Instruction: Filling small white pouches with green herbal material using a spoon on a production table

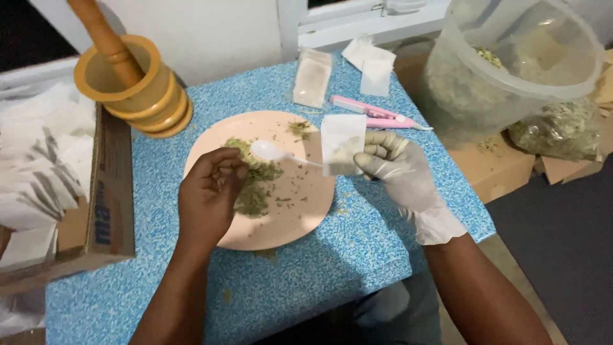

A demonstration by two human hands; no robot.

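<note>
My left hand [209,191] is bare and closed around the handle of a white plastic spoon [271,151], whose bowl hovers over a pile of dried green herbs [254,182] on a round pink plate [300,211]. My right hand [399,169], in a white glove, pinches a small white paper sachet [341,144] upright just right of the spoon, above the plate's right edge. The spoon's tip points toward the sachet.
A wooden mortar with pestle [137,80] stands back left. A cardboard box of white sachets [45,172] lies at the left edge. A filled sachet [311,78], loose sachets [370,64] and a pink sealer tool [377,115] lie behind the plate. A clear plastic tub of herbs [504,64] sits right.
</note>
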